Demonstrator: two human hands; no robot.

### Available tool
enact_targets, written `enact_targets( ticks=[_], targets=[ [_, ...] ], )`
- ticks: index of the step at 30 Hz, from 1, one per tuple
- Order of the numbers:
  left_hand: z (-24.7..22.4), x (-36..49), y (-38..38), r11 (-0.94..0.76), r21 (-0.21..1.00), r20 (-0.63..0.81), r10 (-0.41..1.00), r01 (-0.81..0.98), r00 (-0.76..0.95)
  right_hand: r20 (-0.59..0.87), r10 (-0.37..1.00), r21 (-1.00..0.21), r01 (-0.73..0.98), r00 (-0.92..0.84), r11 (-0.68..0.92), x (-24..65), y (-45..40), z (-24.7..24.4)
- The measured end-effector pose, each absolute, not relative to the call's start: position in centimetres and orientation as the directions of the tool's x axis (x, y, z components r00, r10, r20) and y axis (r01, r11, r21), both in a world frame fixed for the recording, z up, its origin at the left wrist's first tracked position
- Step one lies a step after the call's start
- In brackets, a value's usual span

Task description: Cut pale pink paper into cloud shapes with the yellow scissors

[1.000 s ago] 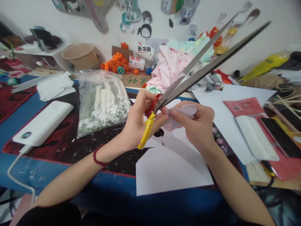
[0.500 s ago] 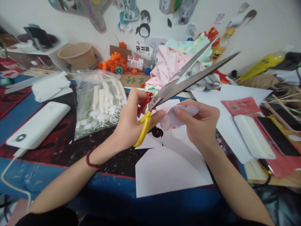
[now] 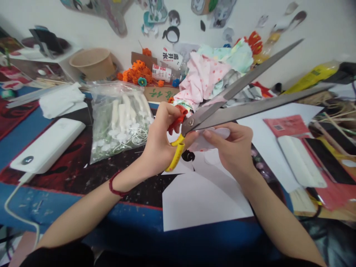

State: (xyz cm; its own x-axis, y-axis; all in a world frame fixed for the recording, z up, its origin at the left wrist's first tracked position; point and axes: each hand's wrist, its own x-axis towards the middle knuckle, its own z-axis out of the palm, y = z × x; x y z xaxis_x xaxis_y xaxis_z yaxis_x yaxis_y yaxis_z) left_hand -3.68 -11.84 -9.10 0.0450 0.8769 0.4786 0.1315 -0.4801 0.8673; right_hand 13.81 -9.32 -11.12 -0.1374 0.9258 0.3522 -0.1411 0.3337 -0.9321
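Left hand (image 3: pixel 158 144) wrapped round the handles (image 3: pixel 178 157) of the big scissors (image 3: pixel 190 122), their blades (image 3: pixel 244 83) wide apart; right hand (image 3: pixel 237 148) pinching a thin pale cutout (image 3: pixel 222 132) just under them; a dip of the left wrist could nick the right fingers (image 3: pixel 213 138) or tear the cutout; beyond, a clear bag (image 3: pixel 101 124) holds white sticks (image 3: pixel 121 115) and strings (image 3: pixel 139 136); the brown tub (image 3: pixel 93 68) hides its contents

The left hand (image 3: pixel 164 137) is curled, its thumb reaching toward the right hand (image 3: pixel 232 144), which pinches thumb against bent fingers. Both forearms angle inward from the lower corners.
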Motion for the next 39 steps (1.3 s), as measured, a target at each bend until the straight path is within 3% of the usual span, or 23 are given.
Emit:
enact_targets(
  ticks=[7, 13, 18, 30, 39],
  targets=[
    [-9.4, -3.6, -11.7, -0.541, 0.822, 0.542, 0.839, 0.179, 0.049, 0.313, 0.926, -0.946, -0.157, -0.213, 0.284, 13.5, -9.3, -11.1],
    [-9.6, -3.6, -11.8, -0.506, 0.843, 0.509, 0.860, 0.180, 0.037, 0.248, 0.941, -0.966, -0.138, -0.232, 0.220, 13.4, -9.7, -11.1],
    [-9.7, -3.5, -11.8, -0.505, 0.841, 0.507, 0.861, 0.194, 0.046, 0.315, 0.934, -0.945, -0.145, -0.169, 0.293, 13.1, -9.7, -11.1],
    [-9.5, -3.1, -12.1, -0.440, 0.889, 0.437, 0.898, 0.126, 0.052, 0.269, 0.955, -0.953, -0.175, -0.122, 0.246, 12.9, -10.0, -11.4],
    [-10.0, -3.8, -11.6, -0.446, 0.883, 0.436, 0.895, 0.149, 0.093, 0.436, 0.898, -0.899, -0.059, -0.054, 0.433, 13.4, -10.1, -10.3]
  ],
)
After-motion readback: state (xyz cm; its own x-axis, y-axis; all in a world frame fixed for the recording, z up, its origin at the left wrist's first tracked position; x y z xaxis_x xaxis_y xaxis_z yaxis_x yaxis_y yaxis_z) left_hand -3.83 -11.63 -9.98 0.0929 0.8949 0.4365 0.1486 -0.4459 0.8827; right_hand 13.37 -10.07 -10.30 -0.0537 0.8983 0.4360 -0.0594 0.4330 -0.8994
